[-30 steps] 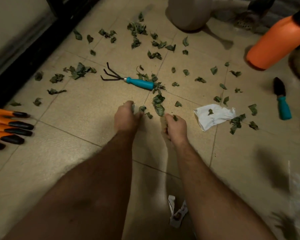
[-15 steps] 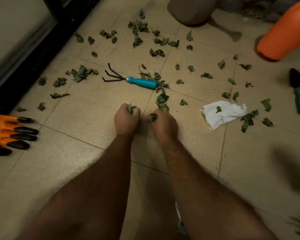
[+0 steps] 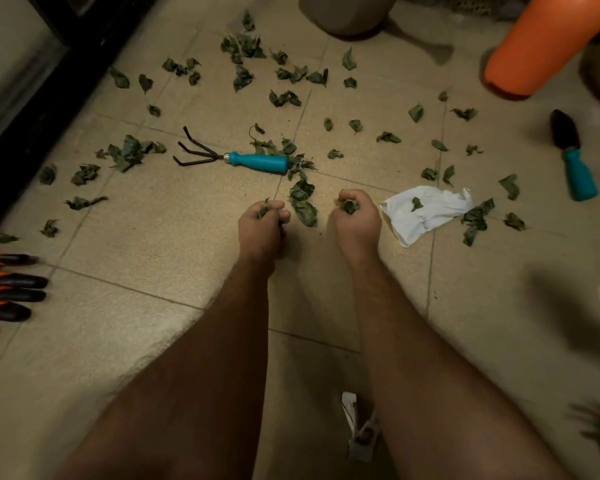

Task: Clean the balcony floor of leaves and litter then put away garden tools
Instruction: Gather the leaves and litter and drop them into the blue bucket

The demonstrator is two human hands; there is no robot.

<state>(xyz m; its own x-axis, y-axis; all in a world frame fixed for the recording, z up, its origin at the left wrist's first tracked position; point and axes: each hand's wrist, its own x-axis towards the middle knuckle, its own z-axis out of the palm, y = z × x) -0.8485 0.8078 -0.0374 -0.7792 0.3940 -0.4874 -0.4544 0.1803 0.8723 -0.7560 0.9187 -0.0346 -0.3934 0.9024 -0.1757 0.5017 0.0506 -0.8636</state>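
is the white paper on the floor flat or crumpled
Crumpled. The white paper lies creased and bunched on the tile just right of the right hand, its edges ragged and uneven, with one small leaf resting on it.

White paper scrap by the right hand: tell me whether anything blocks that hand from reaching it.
Nothing visible does. The right hand sits just left of the white paper scrap with bare tile between them, but it already grips leaves. One leaf lies on the scrap.

The crumpled white paper [image 3: 426,211] bears a small dark printed word, too small to read
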